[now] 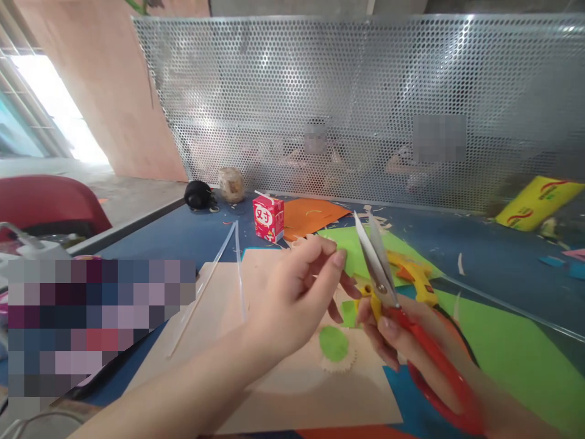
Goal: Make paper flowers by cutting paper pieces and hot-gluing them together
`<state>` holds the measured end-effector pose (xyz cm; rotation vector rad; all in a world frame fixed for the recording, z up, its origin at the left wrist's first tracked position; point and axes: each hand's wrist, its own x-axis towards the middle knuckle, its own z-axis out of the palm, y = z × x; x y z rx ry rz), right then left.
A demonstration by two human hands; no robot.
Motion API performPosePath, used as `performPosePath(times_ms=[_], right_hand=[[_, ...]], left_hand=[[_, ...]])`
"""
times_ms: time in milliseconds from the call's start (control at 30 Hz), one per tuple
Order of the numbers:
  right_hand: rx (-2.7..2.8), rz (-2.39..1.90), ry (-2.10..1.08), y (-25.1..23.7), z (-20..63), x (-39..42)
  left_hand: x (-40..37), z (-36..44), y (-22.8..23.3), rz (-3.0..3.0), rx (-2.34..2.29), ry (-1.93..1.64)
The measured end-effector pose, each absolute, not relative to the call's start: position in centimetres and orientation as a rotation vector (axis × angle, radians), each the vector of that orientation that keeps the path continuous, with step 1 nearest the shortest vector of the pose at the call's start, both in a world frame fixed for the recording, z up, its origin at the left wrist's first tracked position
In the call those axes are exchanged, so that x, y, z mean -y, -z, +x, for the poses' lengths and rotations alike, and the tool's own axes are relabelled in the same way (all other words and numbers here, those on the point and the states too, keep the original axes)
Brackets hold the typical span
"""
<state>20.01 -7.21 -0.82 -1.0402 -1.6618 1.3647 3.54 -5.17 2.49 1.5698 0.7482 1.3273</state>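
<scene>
My right hand (406,341) grips red-handled scissors (393,292), blades slightly apart and pointing up and away. My left hand (297,292) hovers just left of the blades, fingers loosely spread; whether it pinches a small scrap I cannot tell. Under both hands lies a beige paper sheet (219,323) bearing a green oval on a scalloped beige cutout (334,344). A small green scrap (348,312) and a yellow piece (375,305) sit by the scissors' pivot.
A red drink carton (268,217) stands beyond the beige sheet, next to orange paper (311,216). Green sheets (507,347) and a yellow glue gun (418,277) lie at right. A perforated metal screen (365,103) backs the blue table; people sit behind it. Two thin sticks (237,262) lie at left.
</scene>
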Motion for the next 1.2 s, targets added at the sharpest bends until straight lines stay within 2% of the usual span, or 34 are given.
performPosePath(times_ms=[367,800,1200], right_hand=[[1.415,-1.041,-1.225,1.1,20.6,5.3],[1.546,-1.240,-0.940,0.3,20.4,4.8],[1.658,-1.275,-0.903,-0.1,20.2,4.0]], left_hand=[[4.9,4.0,-1.0,1.647,-0.784,-1.155],[4.6,4.6,-1.4,1.937,-1.039,-0.881],[3.6,4.0,-0.6,2.073,-1.050,-0.820]])
